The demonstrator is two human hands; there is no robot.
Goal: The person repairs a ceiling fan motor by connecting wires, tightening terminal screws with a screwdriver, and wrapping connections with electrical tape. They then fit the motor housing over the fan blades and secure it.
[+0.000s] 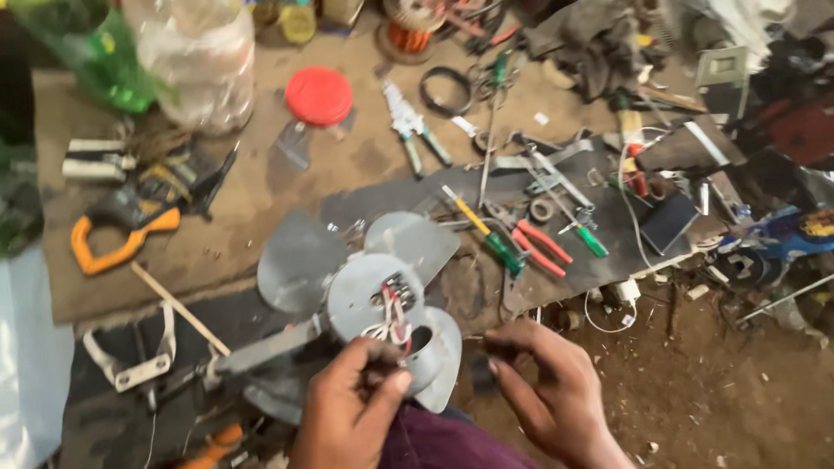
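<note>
Fan motor (375, 300): a grey round housing with metal blades (300, 260) around it, lying low in the middle of the view at the near edge of the cluttered work mat (252, 200). A bundle of red and white wires (395, 320) comes out of its face.

Left hand (352, 408): fingers (382, 360) bunched narrow, pinching the wire bundle right at the fingertips. The housing sits just above and behind these fingers, touching them.

Right hand (543, 382): thumb and forefinger closed narrow on a small dark piece (480, 373), blurred, kind not discernible. It hangs just beside the lowest blade, between the 2 hands.

Beyond the right fingers, further up the mat: a screwdriver with yellow and green handle (486, 233), then red-handled pliers (539, 245) just beside it, and a smaller green-handled screwdriver (589, 236) further right. A white plug with cord (624, 293) lies near, above and right of the right fingers.

Well above the left fingers: a red round lid (319, 95) and blue-grey wire strippers (410, 126). Far out to the left of them: an orange-handled tool (113, 239). A wooden stick (178, 308) lies left of the blades. Bare earth floor (721, 391) lies right of the right hand.
</note>
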